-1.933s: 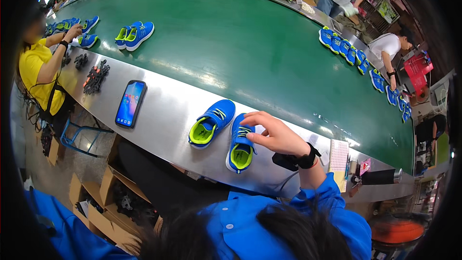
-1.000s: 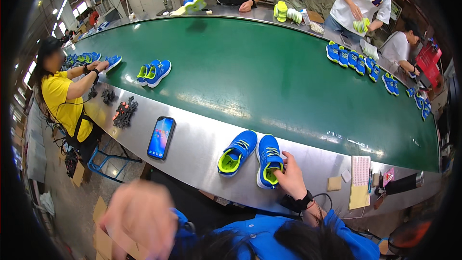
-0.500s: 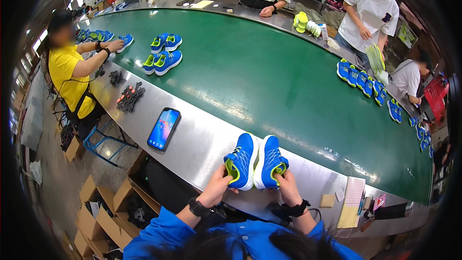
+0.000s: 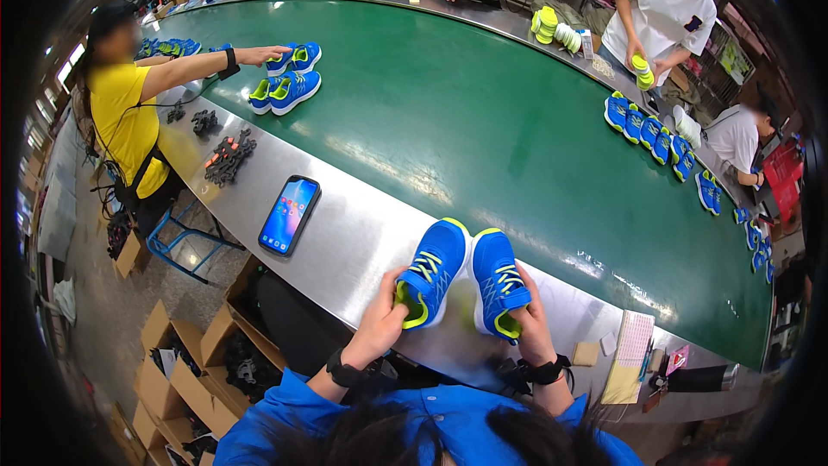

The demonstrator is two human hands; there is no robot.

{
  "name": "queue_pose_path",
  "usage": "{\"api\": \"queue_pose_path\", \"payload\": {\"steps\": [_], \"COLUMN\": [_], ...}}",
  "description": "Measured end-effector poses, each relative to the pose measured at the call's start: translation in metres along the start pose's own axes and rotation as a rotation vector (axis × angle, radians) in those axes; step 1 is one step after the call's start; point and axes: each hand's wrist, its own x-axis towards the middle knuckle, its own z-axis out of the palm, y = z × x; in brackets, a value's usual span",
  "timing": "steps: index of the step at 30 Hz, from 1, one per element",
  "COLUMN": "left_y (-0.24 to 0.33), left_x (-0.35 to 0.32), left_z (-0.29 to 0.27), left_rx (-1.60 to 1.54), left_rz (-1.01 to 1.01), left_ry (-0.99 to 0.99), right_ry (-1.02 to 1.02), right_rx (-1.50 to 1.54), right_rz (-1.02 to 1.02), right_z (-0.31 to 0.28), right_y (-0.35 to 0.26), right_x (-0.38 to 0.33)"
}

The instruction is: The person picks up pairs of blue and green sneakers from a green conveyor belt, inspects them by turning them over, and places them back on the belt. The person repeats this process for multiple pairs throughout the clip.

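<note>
From the head view, a person's left hand (image 4: 379, 321) pinches the opening of one blue shoe (image 4: 438, 267), and the right hand (image 4: 535, 328) pinches the matching shoe (image 4: 496, 276) likewise. The pair is over a shiny metal counter (image 4: 354, 233) beside a smooth green belt (image 4: 431, 112), toes close, heels apart. A light, even grip at both openings should keep them steady without creasing. The rounded uppers look like soft fabric, with lime linings, thin lime laces and pale, curved soles.
</note>
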Motion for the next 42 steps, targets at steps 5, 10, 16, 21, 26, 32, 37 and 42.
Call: {"api": "queue_pose_path", "payload": {"steps": [5, 10, 16, 21, 26, 32, 37, 42], "left_y": [0.05, 0.043, 0.035, 0.025, 0.037, 0.03, 0.012, 0.032], "left_x": [-0.008, -0.011, -0.01, -0.008, -0.004, 0.002, -0.004, -0.022], "left_z": [0.0, 0.011, 0.006, 0.002, 0.003, 0.025, 0.034, 0.042], "left_rx": [0.713, 0.883, 0.748, 0.761, 0.16, -0.392, 0.403, 0.6], "left_rz": [0.242, 0.338, 0.334, 0.319, -0.048, -0.037, 0.194, 0.354], "left_ry": [0.194, 0.18, 0.199, 0.154, 0.021, -0.133, 0.099, 0.265], "right_ry": [0.09, 0.13, 0.158, 0.154, 0.032, -0.078, -0.098, 0.123], "right_rx": [-1.226, -1.445, -1.291, -1.252, -0.446, -0.126, -0.708, -1.013], "right_rz": [-0.407, -0.427, -0.34, -0.31, 0.134, 0.191, 0.12, -0.156], "right_z": [-0.005, 0.02, 0.016, 0.019, 0.002, 0.015, -0.014, -0.028], "right_y": [-0.015, -0.012, -0.003, -0.004, 0.005, -0.004, 0.003, 0.005], "right_x": [-0.009, -0.02, -0.023, -0.018, -0.008, -0.014, -0.019, -0.017]}}
